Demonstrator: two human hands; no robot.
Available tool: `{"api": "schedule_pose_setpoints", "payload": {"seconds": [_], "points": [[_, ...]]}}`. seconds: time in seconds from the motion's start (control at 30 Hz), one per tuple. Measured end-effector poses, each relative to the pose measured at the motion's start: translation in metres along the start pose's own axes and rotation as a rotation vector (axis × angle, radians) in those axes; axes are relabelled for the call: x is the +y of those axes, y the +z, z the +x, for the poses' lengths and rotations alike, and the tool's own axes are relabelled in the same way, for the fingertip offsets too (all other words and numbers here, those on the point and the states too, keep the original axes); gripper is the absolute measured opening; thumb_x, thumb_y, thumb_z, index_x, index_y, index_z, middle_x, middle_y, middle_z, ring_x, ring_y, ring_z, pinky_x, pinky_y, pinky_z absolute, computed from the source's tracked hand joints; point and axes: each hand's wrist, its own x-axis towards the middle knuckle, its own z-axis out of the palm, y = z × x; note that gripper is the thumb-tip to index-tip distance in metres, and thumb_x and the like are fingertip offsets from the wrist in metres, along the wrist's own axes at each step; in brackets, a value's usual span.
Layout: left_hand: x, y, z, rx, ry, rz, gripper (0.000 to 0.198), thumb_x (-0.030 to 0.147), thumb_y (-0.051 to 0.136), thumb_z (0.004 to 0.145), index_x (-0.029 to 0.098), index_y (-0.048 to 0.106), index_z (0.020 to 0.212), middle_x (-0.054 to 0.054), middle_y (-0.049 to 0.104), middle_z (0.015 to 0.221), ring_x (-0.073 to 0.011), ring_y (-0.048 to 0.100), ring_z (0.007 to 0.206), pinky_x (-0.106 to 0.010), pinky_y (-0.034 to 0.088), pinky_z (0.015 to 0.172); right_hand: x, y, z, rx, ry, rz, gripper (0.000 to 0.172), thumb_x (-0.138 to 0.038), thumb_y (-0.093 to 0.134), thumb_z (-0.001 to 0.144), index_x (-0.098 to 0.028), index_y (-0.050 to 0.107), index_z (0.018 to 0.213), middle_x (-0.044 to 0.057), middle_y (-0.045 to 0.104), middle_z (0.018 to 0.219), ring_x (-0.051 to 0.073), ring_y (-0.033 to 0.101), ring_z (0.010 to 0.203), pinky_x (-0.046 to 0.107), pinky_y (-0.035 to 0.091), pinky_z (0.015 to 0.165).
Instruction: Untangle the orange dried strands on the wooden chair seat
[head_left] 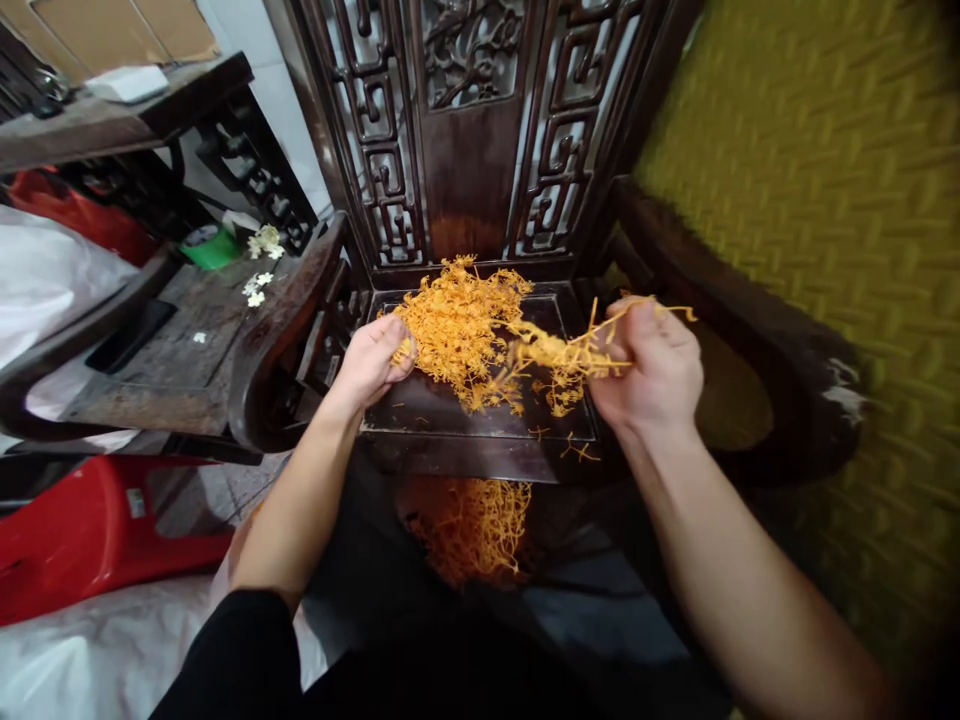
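Observation:
A heap of orange-yellow branching sprigs (pixel 461 320), perhaps plastic flower parts, lies tangled on the dark wooden chair seat (pixel 480 455). At its left edge my left hand (pixel 375 358) is closed, with a bit of the orange sprigs showing between its fingers. My right hand (pixel 651 365) is closed around a bunch of sprigs (pixel 562 355) on the right, thin stem ends poking out past the fingers. That bunch stretches left to the heap; whether the two are tangled together I cannot tell. A few loose bits (pixel 577 450) lie by the seat's front edge.
More orange pieces (pixel 480 525) sit below the seat, between my legs. At left, a second wooden chair (pixel 172 370) holds a green tape roll (pixel 210 247), small white flowers (pixel 256 290) and a dark phone-like slab (pixel 131 335). A red plastic stool (pixel 105 530) stands lower left.

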Motion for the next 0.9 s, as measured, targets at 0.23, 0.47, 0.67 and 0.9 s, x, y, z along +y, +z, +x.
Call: {"api": "schedule_pose_setpoints", "payload": {"seconds": [0.23,0.47,0.67,0.9], "points": [[-0.006,0.032,-0.004,-0.084,-0.208,-0.178,0.037,0.045,0.079,0.083,0.019,0.056,0.097,0.005,0.063,0.068,-0.0002,0.026,0.036,-0.018,0.013,0.039,0.011,0.005,-0.006,-0.078,0.358,0.016,0.034,-0.051,0.079,0.081,-0.019,0.068,0.087,-0.009,0.029,0.049,0.007,0.020,0.044,0.024,0.013,0.042],[-0.002,0.057,-0.024,-0.180,-0.046,0.421,0.031,0.047,0.069,0.090,0.017,0.076,0.088,-0.003,0.070,0.074,-0.0114,0.061,0.066,-0.026,0.048,0.062,0.023,0.010,-0.012,-0.042,0.575,0.286,0.021,-0.039,0.071,0.090,-0.021,0.059,0.091,-0.008,0.037,0.053,0.007,0.028,0.044,0.020,0.025,0.042],[-0.022,0.082,-0.030,-0.138,0.203,0.744,0.033,0.044,0.074,0.088,0.020,0.072,0.111,-0.006,0.078,0.104,-0.0184,0.071,0.092,-0.032,0.052,0.085,0.024,0.027,-0.028,-0.176,0.636,0.299,0.029,-0.045,0.073,0.088,-0.020,0.062,0.095,-0.007,0.042,0.054,0.008,0.033,0.045,0.021,0.029,0.043],[-0.014,0.080,-0.035,-0.320,0.355,0.805,0.034,0.042,0.058,0.098,0.018,0.059,0.074,0.001,0.058,0.063,-0.0104,0.050,0.057,-0.026,0.037,0.057,0.025,0.026,-0.022,-0.069,0.607,0.219,0.021,-0.034,0.073,0.088,-0.018,0.060,0.082,-0.009,0.033,0.049,0.006,0.023,0.041,0.020,0.019,0.039]]}}
